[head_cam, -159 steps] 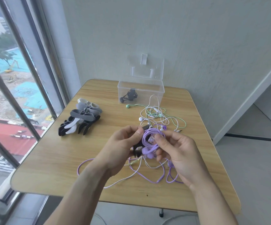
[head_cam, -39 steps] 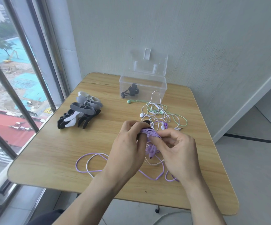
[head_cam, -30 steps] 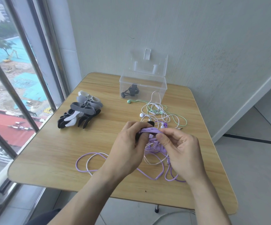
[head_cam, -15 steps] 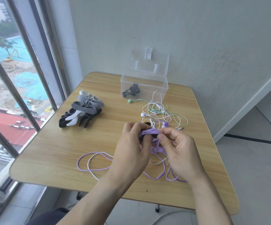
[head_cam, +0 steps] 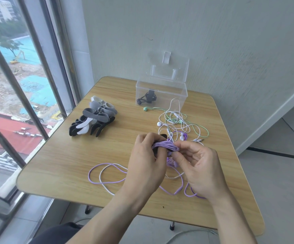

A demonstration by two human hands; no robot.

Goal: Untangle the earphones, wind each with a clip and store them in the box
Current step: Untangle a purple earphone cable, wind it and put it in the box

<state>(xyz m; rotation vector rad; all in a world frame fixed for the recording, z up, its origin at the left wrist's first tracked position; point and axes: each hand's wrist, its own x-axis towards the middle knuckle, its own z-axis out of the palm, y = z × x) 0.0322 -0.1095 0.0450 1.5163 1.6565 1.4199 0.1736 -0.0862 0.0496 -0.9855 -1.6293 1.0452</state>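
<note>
Purple earphone cord (head_cam: 165, 144), wound into a flat bundle of parallel strands, sits above the wooden table (head_cam: 58, 155), in front of the clear box (head_cam: 162, 91). Left hand (head_cam: 147, 166) grasps the bundle's left end, fingers curled over a black clip (head_cam: 163, 136) that shows only partly behind them. Right hand (head_cam: 198, 169) pinches the bundle's right end between thumb and forefinger, other fingers loosely bent. Loose purple loops (head_cam: 104, 175) trail on the table toward the near edge, mixed with a white strand. Between hands and box: tangle of white and green earphones (head_cam: 177, 120). Inside the box, 1 black wound earphone (head_cam: 147, 98); lid stands open against the wall. Left of the box: pile of grey, black and white clips (head_cam: 93, 122).
</note>
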